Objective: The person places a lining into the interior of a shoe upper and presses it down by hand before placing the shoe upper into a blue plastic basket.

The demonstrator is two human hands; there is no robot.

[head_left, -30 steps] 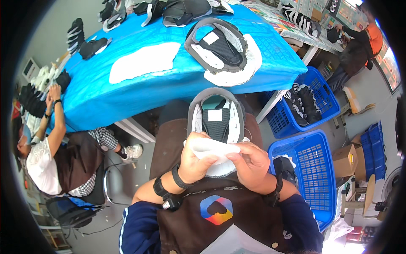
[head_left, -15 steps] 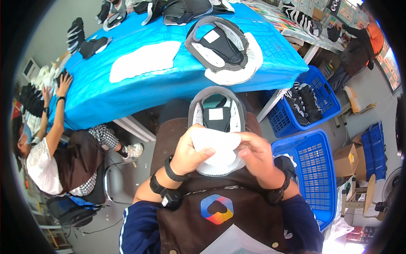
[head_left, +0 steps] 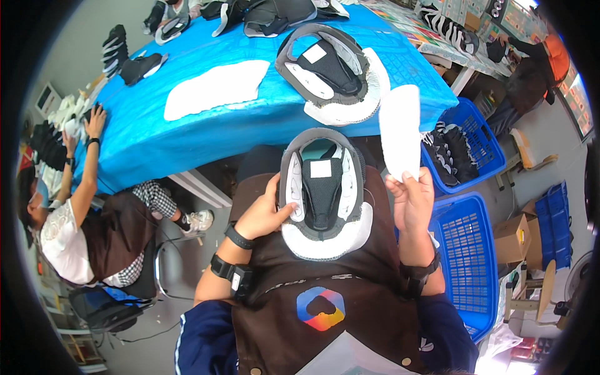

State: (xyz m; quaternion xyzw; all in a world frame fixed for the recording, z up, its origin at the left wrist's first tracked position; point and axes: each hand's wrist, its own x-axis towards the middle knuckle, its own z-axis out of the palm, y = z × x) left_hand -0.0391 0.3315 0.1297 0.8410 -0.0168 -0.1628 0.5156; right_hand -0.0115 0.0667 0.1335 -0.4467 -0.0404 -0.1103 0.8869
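Note:
On my lap rests a shoe upper (head_left: 322, 228), with a grey collar, a black mesh tongue bearing a white label, white side pads and a white band around its near end. My left hand (head_left: 265, 209) grips its left rim, thumb over the inside and fingers behind the outer edge. Off to the right, my right hand (head_left: 413, 199) pinches the lower end of a long, rounded white piece (head_left: 400, 132), shaped like an insole and held upright. A second, similar shoe upper (head_left: 344, 110) lies at the front edge of the table, just beyond the lap.
A blue-covered table (head_left: 212, 140) spans the front, with a white sheet (head_left: 217, 89) and black pieces (head_left: 278, 17) on it. Blue baskets (head_left: 465, 262) stand at my right, near a cardboard box (head_left: 512, 237). One co-worker (head_left: 75, 250) sits at left; another person (head_left: 537, 69) stands far right.
The white piece has come off the near end of the shoe upper and moved up and right in my right hand. My left hand has shifted from the white piece to the upper's left rim.

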